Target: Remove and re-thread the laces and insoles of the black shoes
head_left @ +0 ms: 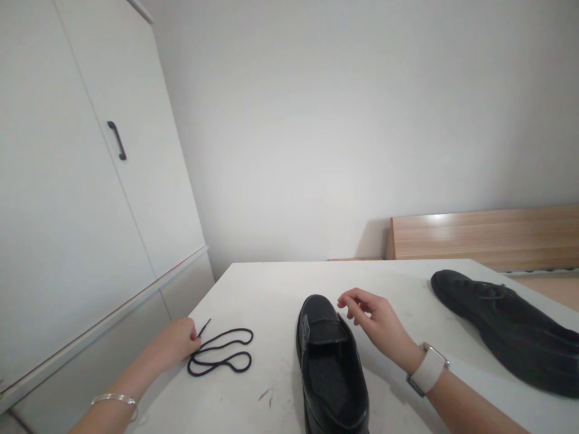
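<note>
At the left edge of the table, my left hand (183,339) pinches a black shoelace (221,363) near one end. The rest of the lace lies in loose loops on the white tabletop, and a tip pokes up past my fingers. A black shoe (332,374) stands in the middle with its toe pointing away from me; no lace shows in it. Just right of its toe hovers my right hand (368,310), fingers loosely curled and apart, with nothing in them. Whether it touches the shoe I cannot tell.
Another black shoe (502,319), laced, lies at the right of the white table (280,280). A white cabinet (149,199) with a dark handle (117,140) borders the left side. Behind the table's right corner is a wooden headboard (479,238) against the wall.
</note>
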A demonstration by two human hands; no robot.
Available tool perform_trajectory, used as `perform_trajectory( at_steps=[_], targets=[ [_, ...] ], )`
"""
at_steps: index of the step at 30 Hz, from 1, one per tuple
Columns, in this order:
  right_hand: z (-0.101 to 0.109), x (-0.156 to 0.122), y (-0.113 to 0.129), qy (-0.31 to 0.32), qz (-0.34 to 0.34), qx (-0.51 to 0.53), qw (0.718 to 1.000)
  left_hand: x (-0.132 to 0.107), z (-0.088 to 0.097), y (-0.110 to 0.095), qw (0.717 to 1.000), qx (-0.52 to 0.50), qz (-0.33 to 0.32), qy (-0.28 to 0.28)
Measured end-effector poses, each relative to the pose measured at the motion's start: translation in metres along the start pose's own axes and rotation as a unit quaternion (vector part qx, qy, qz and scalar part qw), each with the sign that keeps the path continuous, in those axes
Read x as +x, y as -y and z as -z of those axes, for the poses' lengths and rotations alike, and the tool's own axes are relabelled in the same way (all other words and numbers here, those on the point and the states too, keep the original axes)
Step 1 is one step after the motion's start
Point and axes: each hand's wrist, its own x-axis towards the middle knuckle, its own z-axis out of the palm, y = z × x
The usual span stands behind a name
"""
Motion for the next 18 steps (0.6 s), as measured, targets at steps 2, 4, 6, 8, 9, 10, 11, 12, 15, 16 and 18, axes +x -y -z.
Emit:
perform_trajectory(
  at_steps=[2, 4, 6, 8, 9, 10, 11, 12, 15, 16, 18],
  targets=[
    [0.001, 0.0, -0.004, -0.018, 0.002, 0.006, 1.0, 0.002, -0.001, -0.005, 1.0, -0.023, -0.003, -0.008],
    [0.001, 0.0, -0.007, -0.032, 0.006, 0.012, 0.999, 0.005, 0.001, -0.011, 0.998, -0.052, -0.007, -0.024],
    [-0.001, 0.0, -0.009, -0.045, 0.012, 0.02, 0.999, 0.008, 0.007, -0.02, 0.994, -0.088, -0.02, -0.054],
    [-0.003, 0.0, -0.009, -0.061, 0.019, 0.032, 0.997, 0.008, 0.02, -0.034, 0.985, -0.135, -0.049, -0.096],
    [-0.004, 0.0, -0.008, -0.069, 0.023, 0.039, 0.997, 0.007, 0.029, -0.044, 0.977, -0.162, -0.07, -0.115],
    [-0.005, 0.001, -0.006, -0.077, 0.027, 0.047, 0.996, 0.005, 0.039, -0.056, 0.968, -0.192, -0.095, -0.132],
    [-0.007, 0.001, -0.004, -0.082, 0.031, 0.055, 0.995, 0.002, 0.049, -0.07, 0.957, -0.221, -0.122, -0.14],
    [-0.008, 0.001, -0.001, -0.085, 0.035, 0.064, 0.994, -0.003, 0.059, -0.086, 0.945, -0.25, -0.152, -0.143],
    [-0.011, -0.002, 0.013, -0.078, 0.048, 0.085, 0.992, -0.021, 0.083, -0.14, 0.91, -0.319, -0.24, -0.113],
    [-0.013, -0.004, 0.018, -0.069, 0.051, 0.1, 0.991, -0.028, 0.087, -0.159, 0.898, -0.333, -0.269, -0.1],
    [-0.016, -0.007, 0.026, -0.051, 0.055, 0.162, 0.984, -0.041, 0.088, -0.193, 0.876, -0.356, -0.318, -0.071]
  ],
)
